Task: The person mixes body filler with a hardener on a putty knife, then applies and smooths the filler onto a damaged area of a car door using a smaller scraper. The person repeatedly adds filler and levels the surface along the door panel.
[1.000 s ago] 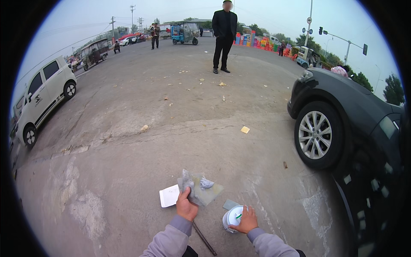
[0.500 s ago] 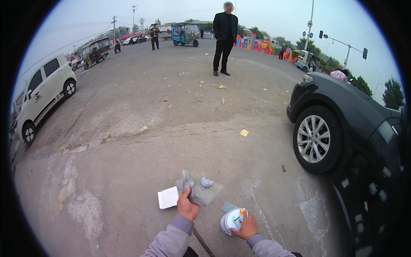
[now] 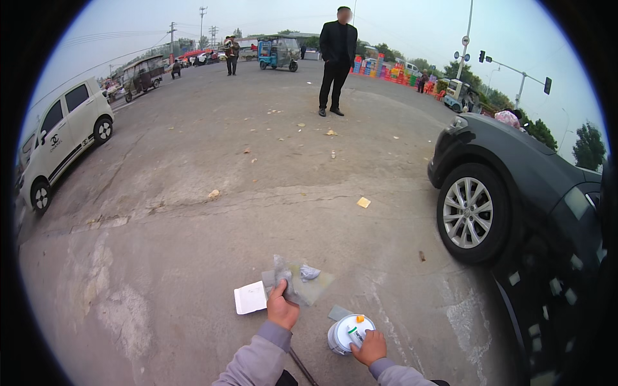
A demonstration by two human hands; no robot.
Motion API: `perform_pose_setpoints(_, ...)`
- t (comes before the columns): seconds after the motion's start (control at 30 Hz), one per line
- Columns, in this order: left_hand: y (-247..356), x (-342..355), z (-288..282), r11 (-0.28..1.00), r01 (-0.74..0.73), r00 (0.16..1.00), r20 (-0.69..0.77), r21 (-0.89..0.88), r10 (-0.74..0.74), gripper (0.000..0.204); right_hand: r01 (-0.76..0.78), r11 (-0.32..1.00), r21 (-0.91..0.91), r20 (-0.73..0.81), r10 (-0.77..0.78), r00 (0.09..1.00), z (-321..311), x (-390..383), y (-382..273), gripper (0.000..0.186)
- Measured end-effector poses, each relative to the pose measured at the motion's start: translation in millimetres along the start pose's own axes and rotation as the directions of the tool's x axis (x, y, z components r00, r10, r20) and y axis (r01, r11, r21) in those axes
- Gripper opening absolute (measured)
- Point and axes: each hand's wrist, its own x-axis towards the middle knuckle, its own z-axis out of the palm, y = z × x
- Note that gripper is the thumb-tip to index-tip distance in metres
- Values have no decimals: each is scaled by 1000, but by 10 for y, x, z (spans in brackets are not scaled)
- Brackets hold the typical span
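My left hand [image 3: 282, 312] pinches a thin, translucent sheet [image 3: 317, 293] by its near edge. A small grey putty-like lump [image 3: 309, 273] rests on the sheet. A smaller grey flat piece [image 3: 267, 278] shows beside its left edge. My right hand [image 3: 371, 349] is closed on a white tube with a green band [image 3: 355, 334], over the lid of a round white tin [image 3: 334, 341]. On that lid, at the tube's far end, sits an orange cap [image 3: 360, 318]; whether it is joined to the tube I cannot tell.
A white open box [image 3: 250, 298] lies left of my left hand, a grey flat plate [image 3: 339, 312] behind the tin. A dark rod [image 3: 301, 365] is between my forearms. A dark car [image 3: 508, 174] stands right, a white car [image 3: 67, 132] left, a person [image 3: 337, 58] ahead.
My right hand has shifted slightly toward me on the lid, uncovering more of the tube and the orange cap. The left hand holds the sheet almost still, tilted a little flatter.
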Motion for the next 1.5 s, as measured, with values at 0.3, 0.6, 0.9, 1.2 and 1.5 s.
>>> perform_pose_setpoints(0.3,-8,-39,33,1000,8,1000,-13,2,-8,35,45,999,-14,81,-44,996,-98,-3,-54,61)
perform_pose_setpoints(0.6,-51,-6,21,999,-12,1000,0,33,12,29,-147,905,398,198,71,978,-577,124,-214,59)
perform_pose_setpoints(0.9,-88,-69,-10,993,11,1000,0,122,-11,29,-253,359,898,275,-11,961,-1132,406,-5,31)
perform_pose_setpoints(1.2,-223,-182,225,979,12,997,-81,206,4,33,-111,625,773,79,79,994,-1277,674,-202,40)
perform_pose_setpoints(1.5,-435,-196,180,971,44,998,25,236,-52,33,15,829,559,-80,35,996,-1501,748,-355,43)
